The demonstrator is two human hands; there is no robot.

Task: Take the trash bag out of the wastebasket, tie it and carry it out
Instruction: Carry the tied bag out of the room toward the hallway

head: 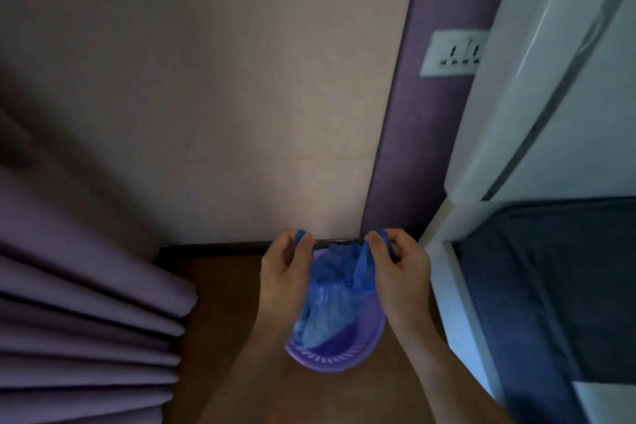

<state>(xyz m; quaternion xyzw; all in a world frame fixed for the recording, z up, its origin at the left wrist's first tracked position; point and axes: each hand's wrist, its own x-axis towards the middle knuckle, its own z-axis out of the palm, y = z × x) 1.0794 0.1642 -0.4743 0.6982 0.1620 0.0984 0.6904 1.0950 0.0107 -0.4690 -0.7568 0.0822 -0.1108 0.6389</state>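
A blue plastic trash bag [328,293] hangs partly lifted above a small purple wastebasket [339,356] that stands on the brown floor. My left hand [285,268] pinches the bag's left handle loop between thumb and fingers. On the other side, my right hand [399,265] grips the right handle loop. Both handles are pulled up and apart, level with the skirting at the foot of the wall. The bag's lower part still sits inside the wastebasket.
Purple curtain [79,286] folds hang at the left. A beige wall [223,96] is straight ahead, with a socket plate [451,52] on a purple strip. A white bed frame [457,286] with a dark mattress [557,286] stands close on the right.
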